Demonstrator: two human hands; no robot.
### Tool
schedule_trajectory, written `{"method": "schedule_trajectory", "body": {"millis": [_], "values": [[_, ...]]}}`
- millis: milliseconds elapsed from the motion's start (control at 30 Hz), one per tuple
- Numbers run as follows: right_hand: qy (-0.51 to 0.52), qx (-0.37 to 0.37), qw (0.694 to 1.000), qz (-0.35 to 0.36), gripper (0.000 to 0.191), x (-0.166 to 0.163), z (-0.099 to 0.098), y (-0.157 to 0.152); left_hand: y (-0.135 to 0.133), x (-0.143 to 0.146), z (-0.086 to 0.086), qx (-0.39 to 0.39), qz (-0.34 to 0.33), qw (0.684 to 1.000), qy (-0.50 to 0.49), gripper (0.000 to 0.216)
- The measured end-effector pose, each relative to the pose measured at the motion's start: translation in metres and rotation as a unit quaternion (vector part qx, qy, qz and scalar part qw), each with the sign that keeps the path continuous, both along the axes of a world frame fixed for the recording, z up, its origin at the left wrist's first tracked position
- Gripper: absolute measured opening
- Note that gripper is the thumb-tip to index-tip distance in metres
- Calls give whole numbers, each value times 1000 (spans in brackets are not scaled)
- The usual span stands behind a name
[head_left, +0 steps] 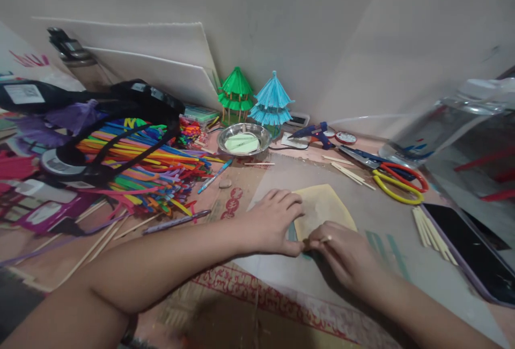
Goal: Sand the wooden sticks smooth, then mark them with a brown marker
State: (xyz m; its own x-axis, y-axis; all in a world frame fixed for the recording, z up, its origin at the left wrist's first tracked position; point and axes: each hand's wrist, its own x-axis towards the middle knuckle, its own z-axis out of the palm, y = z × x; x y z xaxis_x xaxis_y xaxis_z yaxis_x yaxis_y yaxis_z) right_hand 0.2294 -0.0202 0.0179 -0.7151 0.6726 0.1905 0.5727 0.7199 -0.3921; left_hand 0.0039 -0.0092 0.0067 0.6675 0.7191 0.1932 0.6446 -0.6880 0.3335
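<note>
A pale yellow sheet of paper (324,204) with a curved far edge lies on a translucent sheet in front of me. My left hand (276,223) rests at the paper's left side, fingers stretched out and apart, thumb reaching toward its near corner. Closed in a pinch, my right hand (348,252) is low on the paper's near edge. The end of a thin wooden stick (326,239) pokes out between its fingers; the rest is hidden. Both hands' tips almost meet at that corner. Bluish-green strips (292,231) show partly beside the paper.
Colourful pipe cleaners (145,156) are heaped at left. Green (236,94) and blue (273,99) tiered paper-roofed models stand behind a metal bowl (262,148). At right are a glue gun (316,134), scissors (398,185), wooden sticks (432,234), a phone (470,247) and a clear bottle (434,124).
</note>
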Motion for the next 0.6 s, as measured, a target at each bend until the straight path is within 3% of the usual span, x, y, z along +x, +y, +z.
{"method": "schedule_trajectory", "body": {"millis": [167, 300, 367, 467, 533, 600], "values": [[4, 10, 998, -66, 24, 7, -6, 17, 1, 1, 1, -7, 2, 1000, -1, 65], [115, -100, 977, -148, 24, 9, -1, 23, 3, 0, -3, -10, 13, 999, -43, 64], [257, -206, 923, -200, 26, 7, 8, 18, 4, -2, -5, -10, 10, 998, -67, 63], [438, -362, 801, -189, 34, 3, 23, 8, 2, -2, 0, -9, 7, 995, -102, 47], [489, -430, 743, -155, 36, 0, 30, 1, -4, -1, 9, -15, 17, 987, -161, 26], [503, -477, 710, -126, 34, -3, 34, -6, -14, 3, 21, -49, 22, 972, -228, 16]]}}
